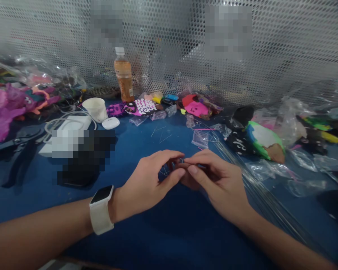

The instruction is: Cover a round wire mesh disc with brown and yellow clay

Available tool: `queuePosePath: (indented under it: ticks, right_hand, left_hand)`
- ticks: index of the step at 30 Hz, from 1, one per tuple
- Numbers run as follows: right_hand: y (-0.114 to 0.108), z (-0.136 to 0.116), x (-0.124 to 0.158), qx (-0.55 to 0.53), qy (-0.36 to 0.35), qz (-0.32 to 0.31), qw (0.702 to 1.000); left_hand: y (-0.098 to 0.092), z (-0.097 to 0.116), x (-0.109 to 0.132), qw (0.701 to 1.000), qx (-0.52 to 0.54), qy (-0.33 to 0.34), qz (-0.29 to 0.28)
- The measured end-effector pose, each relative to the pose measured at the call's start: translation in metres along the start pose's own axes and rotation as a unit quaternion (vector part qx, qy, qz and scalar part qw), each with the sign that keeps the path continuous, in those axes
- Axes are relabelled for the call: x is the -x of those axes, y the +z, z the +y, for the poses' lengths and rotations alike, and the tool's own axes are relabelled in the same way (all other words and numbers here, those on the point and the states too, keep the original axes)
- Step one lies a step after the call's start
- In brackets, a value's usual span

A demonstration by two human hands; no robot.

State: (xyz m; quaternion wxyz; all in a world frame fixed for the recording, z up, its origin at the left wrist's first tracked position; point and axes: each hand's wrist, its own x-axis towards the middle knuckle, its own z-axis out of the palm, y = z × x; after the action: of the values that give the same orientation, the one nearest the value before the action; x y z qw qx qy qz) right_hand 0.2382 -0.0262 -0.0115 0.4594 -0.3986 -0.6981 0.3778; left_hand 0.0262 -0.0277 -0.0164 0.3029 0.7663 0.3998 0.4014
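Observation:
My left hand [154, 174], with a pale watch [101, 213] on its wrist, is closed in a pinch over the middle of the blue table. My right hand [216, 180] pinches too, and the fingertips of both hands meet. Whatever lies between them is small and mostly hidden by the fingers. Fine wire [165, 171] shows in the gap under my left fingers; I cannot tell whether it is held or lies on the table. Beyond my hands lie a few short thin wires [162, 135]. A bundle of long thin rods [264, 197] runs past my right hand.
Pliers [19, 150], a pixelated dark object [86, 161], a white paper cup [95, 109], a white earbud case [110, 123] and a bottle [124, 77] stand or lie to the left. Coloured clay pieces [195, 107] and plastic bags [199, 138] line the perforated metal screen [169, 45].

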Motion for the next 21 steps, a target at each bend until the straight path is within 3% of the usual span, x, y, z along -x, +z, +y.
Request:
queuePosePath:
  ticks: [6, 21]
  right_hand:
    - [0.0012, -0.0016, -0.0027, 0.076, 0.002, 0.054, 0.996]
    - [0.0000, 0.0009, -0.0027, 0.047, -0.025, 0.019, 0.998]
  left_hand:
    - [-0.0011, 0.0018, -0.0013, 0.999, 0.041, -0.001, 0.023]
    - [-0.0026, -0.0020, -0.0016, 0.995, 0.081, 0.001, 0.053]
